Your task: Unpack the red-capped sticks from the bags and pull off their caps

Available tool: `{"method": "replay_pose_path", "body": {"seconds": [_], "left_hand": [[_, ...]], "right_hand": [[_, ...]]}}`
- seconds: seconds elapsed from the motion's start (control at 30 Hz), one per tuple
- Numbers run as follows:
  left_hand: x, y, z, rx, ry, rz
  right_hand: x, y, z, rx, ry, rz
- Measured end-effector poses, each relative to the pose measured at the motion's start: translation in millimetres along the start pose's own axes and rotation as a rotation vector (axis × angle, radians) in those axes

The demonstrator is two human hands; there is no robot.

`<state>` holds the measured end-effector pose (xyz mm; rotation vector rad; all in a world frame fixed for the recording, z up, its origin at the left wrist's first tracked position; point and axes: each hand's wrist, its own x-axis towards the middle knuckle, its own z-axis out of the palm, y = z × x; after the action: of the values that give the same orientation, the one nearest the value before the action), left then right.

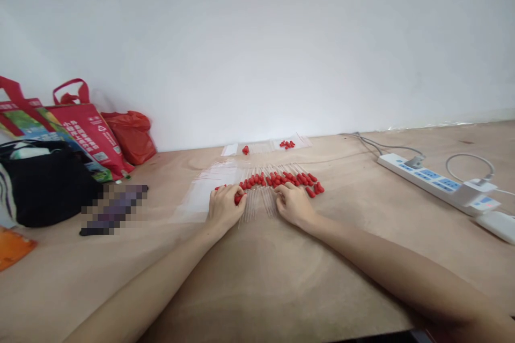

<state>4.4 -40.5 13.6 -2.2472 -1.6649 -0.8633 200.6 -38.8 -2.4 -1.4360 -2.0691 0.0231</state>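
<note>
My left hand (pixel 226 204) is closed at the left end of a row of red rubber bulbs (pixel 277 178), and one red bulb (pixel 238 199) shows between its thumb and fingers. My right hand (pixel 294 203) curls at the near side of the row, fingertips pressed together over thin clear tubes (pixel 257 203); what it grips, if anything, is hidden. These tubes lie side by side between my hands, pointing toward me. More thin tubes stick out behind the bulbs. A few loose bulbs (pixel 315 190) lie right of my right hand.
Clear plastic bags (pixel 263 147) with several red bulbs lie near the wall. A white sheet (pixel 201 198) is at left. A power strip (pixel 434 179) with plugs and cables stands right. Red shopping bags (pixel 90 134), a black bag (pixel 48 187) and a blurred-out dark object (pixel 115 209) occupy the left.
</note>
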Motion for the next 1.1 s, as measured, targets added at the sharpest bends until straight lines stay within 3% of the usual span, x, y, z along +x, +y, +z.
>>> {"method": "replay_pose_path", "body": {"seconds": [0.23,0.43,0.57,0.73,0.93,1.1], "left_hand": [[23.6,4.8,-11.3,0.119,-0.093,-0.199],[62.3,-15.4,-3.0,0.257,-0.365,-0.408],[74.2,-18.9,9.1,0.260,-0.468,-0.455],[80.2,-16.0,12.2,0.269,-0.485,-0.475],[59.2,-0.8,-15.8,0.255,-0.353,-0.324],[10.4,15.9,-17.5,0.015,-0.135,0.164]], "right_hand": [[-6.9,-13.4,-3.3,0.047,-0.081,0.037],[-11.5,1.1,-10.4,0.051,0.005,0.052],[-17.3,17.8,-14.6,0.019,0.059,0.047],[-21.9,27.7,-16.6,-0.021,0.108,0.002],[-20.9,26.0,-15.9,0.015,0.190,-0.073],[-19.8,23.9,-20.9,-0.042,0.306,-0.230]]}}
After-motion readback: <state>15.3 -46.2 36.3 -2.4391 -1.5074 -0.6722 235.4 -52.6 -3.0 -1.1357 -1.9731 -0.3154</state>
